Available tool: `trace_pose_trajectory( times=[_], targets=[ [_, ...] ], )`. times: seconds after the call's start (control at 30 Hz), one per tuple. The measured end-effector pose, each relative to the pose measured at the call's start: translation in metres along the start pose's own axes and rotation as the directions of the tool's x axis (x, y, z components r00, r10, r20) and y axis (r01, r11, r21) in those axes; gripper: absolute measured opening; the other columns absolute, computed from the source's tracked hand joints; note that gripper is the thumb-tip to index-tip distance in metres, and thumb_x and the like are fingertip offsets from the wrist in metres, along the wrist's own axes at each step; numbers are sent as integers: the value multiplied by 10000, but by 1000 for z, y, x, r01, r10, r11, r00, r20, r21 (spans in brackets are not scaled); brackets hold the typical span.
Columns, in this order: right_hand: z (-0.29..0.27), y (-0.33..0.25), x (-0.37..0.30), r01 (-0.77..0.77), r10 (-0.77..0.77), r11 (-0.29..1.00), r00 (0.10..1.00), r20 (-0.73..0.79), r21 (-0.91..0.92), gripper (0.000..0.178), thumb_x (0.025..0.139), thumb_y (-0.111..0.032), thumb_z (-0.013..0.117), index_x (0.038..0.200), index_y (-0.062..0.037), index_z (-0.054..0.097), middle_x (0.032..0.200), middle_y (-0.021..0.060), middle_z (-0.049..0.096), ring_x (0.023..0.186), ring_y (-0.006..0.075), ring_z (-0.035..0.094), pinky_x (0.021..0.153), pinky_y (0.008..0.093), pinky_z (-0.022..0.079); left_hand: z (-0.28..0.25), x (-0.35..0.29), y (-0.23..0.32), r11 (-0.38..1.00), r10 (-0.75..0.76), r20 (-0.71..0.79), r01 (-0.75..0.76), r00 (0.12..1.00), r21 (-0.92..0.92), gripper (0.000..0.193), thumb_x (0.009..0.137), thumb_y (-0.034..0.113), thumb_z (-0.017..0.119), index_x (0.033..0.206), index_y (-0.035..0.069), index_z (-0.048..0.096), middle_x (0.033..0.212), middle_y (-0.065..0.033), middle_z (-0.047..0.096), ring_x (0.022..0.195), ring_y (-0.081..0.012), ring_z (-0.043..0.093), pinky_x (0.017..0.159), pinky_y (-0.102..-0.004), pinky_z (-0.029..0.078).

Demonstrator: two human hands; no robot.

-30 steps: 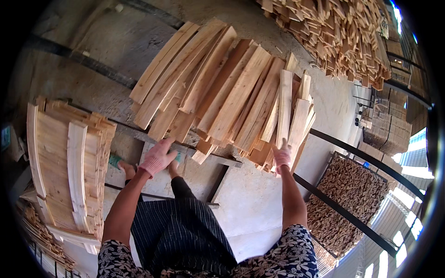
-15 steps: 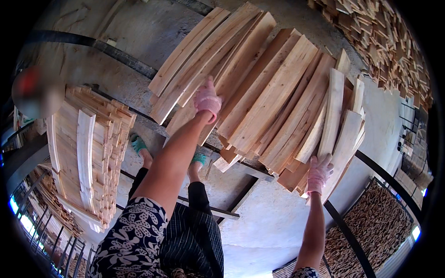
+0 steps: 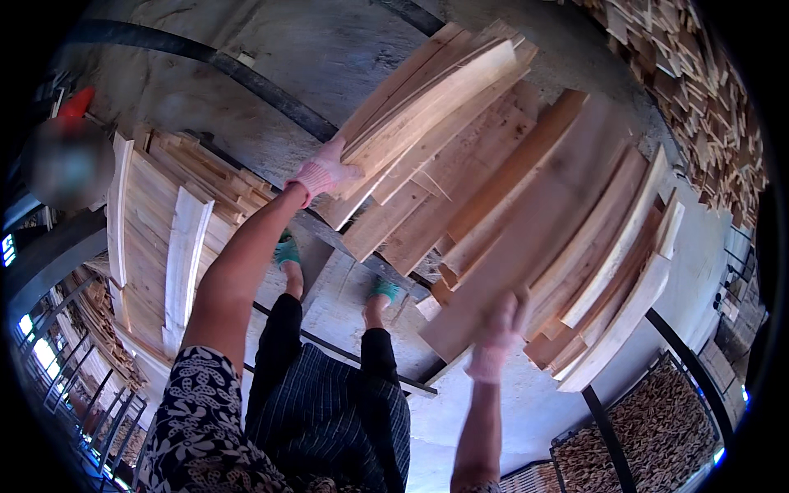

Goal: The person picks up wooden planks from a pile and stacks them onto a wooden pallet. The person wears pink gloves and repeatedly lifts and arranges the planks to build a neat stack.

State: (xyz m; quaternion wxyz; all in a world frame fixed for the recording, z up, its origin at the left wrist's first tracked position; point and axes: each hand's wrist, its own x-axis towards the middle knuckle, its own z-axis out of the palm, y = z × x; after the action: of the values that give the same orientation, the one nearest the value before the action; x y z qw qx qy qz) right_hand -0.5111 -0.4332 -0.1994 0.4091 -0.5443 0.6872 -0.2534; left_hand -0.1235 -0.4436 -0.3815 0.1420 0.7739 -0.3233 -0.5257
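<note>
A wide stack of sawn wooden boards (image 3: 477,177) lies fanned out ahead of me. My left hand (image 3: 322,171), in a pink-and-white glove, closes round the near ends of a few pale boards (image 3: 436,99) at the stack's left side. On the right, my gloved right hand (image 3: 496,338) grips the near end of a wide board (image 3: 534,214). That board is tilted across the stack and smeared by motion, as are the fingers. More narrow boards (image 3: 612,255) lie to its right, their ends uneven.
Dark metal bars (image 3: 380,267) run beneath the stack. Another pile of boards (image 3: 152,238) stands at the left. A large heap of wood pieces (image 3: 682,90) fills the far right, and a black-framed rack of wood pieces (image 3: 637,427) stands at the lower right. My feet in green shoes (image 3: 383,289) are below.
My left hand has shifted from the top of the stack to the near ends of the left boards. My right hand has moved left from the right-hand boards to the wide one, which has swung up.
</note>
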Motion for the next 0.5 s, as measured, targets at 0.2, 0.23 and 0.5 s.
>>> trace_pose_trajectory(
  times=[0.2, 0.23, 0.5],
  targets=[
    [196, -21, 106, -344, 338, 938, 936, 99, 50, 457, 1021, -380, 547, 1322, -38, 575, 1128, 145, 622, 1018, 246, 608, 910, 355, 482, -15, 61, -1, 934, 16, -56, 5, 998, 356, 1053, 798, 641, 746, 1547, 23, 337, 1533, -287, 411, 1424, -417, 420, 1179, -462, 363],
    [210, 20, 134, -154, 211, 881, 974, 80, -447, 626, 1014, -498, 538, 1482, -88, 462, 1365, 231, 531, 1208, 348, 565, 1016, 457, 450, -16, 74, 6, 959, 89, -65, -68, 994, 276, 1080, 796, 655, 746, 1563, 27, 320, 1542, -285, 407, 1440, -413, 405, 1190, -456, 353],
    [279, 38, 139, -343, 375, 853, 927, 5, -393, 996, 858, -578, 732, 1620, -151, 252, 1544, 303, 333, 1437, 424, 360, 1161, 516, 352, -17, 98, 18, 998, -46, 2, 46, 999, -42, 1204, 789, 735, 711, 1627, 45, 190, 1511, -270, 491, 1456, -353, 426, 1197, -391, 328]
  ],
)
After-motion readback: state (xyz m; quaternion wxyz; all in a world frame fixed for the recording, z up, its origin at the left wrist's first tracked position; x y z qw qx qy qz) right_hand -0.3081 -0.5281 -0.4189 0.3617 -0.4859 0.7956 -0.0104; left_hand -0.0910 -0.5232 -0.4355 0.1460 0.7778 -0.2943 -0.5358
